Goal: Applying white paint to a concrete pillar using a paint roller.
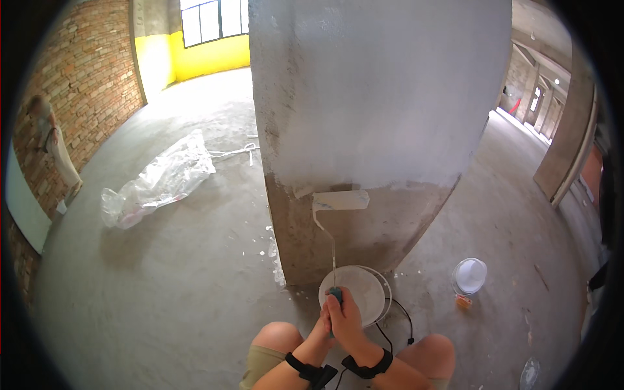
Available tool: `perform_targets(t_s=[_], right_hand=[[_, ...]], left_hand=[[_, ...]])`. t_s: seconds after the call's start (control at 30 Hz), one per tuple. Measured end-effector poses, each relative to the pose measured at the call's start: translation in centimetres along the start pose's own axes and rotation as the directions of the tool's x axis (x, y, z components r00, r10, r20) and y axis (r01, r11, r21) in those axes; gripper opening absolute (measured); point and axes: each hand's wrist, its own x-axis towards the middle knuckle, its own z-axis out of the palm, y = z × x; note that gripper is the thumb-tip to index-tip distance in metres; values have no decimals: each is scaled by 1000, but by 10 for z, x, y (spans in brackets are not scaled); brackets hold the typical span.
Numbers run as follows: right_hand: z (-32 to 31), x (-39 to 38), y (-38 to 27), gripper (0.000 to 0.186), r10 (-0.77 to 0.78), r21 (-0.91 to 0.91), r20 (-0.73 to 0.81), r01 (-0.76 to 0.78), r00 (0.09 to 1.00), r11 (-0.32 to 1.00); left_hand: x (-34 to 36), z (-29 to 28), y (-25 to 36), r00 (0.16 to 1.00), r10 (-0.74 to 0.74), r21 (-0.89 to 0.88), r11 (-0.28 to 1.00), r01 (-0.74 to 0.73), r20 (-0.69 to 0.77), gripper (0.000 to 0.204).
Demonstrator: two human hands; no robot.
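My left hand [323, 323] and right hand [346, 317], low at centre frame, are both clamped around the paint roller [340, 200] handle; its head presses the concrete pillar [377, 97] above the white bucket [364, 289].

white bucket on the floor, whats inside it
The bucket looks filled with white paint. Both hands and the roller handle cover its near left part, so that area stays hidden.
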Motion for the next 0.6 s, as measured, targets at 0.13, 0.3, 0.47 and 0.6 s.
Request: perform_targets(t_s=[0.13, 0.3, 0.47, 0.6], right_hand=[[-13, 7, -4, 20, 75, 13, -3, -75, 997, 997], [-15, 27, -40, 20, 84, 81, -12, -83, 996, 993], [-21, 44, -86, 24, -4, 33, 75, 2, 997, 999], [-19, 39, -71, 24, 12, 64, 100, -19, 995, 998]], left_hand=[[40, -14, -20, 950, -121, -114, 981, 159, 289, 54], [61, -17, -31, 855, -116, -135, 968, 211, 506, 60], [56, -17, -32, 887, -151, -27, 983, 180, 436, 53], [63, -20, -39, 887, -150, -2, 986, 167, 436, 46]])
